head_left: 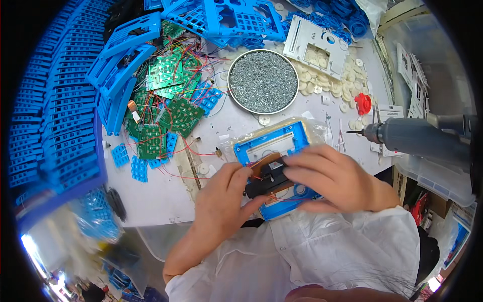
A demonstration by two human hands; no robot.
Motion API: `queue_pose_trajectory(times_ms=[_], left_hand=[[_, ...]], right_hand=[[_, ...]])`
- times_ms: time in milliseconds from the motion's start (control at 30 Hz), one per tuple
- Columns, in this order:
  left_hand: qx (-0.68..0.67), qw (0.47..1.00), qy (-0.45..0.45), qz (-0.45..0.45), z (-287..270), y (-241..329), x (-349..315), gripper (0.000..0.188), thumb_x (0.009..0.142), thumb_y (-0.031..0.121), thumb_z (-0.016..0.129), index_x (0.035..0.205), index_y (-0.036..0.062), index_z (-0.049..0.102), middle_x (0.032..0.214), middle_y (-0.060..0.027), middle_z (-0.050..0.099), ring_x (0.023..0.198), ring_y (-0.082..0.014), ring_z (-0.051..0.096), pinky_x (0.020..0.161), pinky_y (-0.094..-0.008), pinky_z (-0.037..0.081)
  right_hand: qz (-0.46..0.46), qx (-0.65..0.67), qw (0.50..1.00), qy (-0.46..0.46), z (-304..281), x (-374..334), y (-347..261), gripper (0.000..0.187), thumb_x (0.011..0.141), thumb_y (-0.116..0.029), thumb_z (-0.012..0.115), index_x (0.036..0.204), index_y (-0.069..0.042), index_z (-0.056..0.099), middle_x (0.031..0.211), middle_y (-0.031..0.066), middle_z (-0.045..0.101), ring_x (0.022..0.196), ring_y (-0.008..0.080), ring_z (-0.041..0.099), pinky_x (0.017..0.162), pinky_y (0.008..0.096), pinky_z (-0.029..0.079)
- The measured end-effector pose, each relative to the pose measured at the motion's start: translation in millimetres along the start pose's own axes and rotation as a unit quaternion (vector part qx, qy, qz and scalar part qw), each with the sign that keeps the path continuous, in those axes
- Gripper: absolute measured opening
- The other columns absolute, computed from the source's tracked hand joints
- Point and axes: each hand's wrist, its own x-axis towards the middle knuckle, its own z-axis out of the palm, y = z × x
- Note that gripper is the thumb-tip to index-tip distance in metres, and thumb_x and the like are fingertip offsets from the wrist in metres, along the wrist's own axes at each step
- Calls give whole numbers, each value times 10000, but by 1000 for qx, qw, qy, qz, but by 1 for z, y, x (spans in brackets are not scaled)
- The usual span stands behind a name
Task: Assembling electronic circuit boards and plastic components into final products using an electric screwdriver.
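Note:
A blue plastic casing (282,210) with a white inner panel lies on a clear plastic bag (317,132) near the table's front edge. Over its middle is a black plastic part (271,177) with thin red wires beside it and a brown board (259,165) partly under it. My left hand (219,194) grips the left end of this part between thumb and fingers. From the other side, my right hand (334,176) has its fingertips at the part's right end; they are slightly blurred. The fingers hide some of the casing's right side.
A round dish of screws (263,81) stands beyond the casing. Wired green circuit boards (182,115) are heaped at left, near stacked blue frames (55,100). An electric screwdriver (422,137) points in from the right. White discs (322,80) and a white panel (297,43) lie farther back.

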Motion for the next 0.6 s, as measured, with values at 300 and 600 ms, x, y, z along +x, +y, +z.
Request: queue_pose_trajectory(times_ms=[300, 600], left_hand=[[-3, 992, 107, 59, 29, 0, -18, 495, 731, 191, 906, 1134, 61, 651, 1101, -123, 663, 932, -312, 689, 737, -382, 577], [37, 983, 144, 107, 43, -16, -25, 530, 745, 122, 857, 1225, 54, 642, 1090, -108, 670, 889, -300, 646, 722, -407, 501]], right_hand=[[-67, 155, 884, 435, -79, -22, 20, 768, 946, -324, 661, 1558, -17, 313, 1404, 272, 523, 1131, 369, 575, 948, 519, 490], [-25, 371, 915, 157, -92, 30, 41, 623, 905, -359, 727, 1367, -25, 477, 1062, 199, 648, 831, 215, 601, 751, 371, 509]])
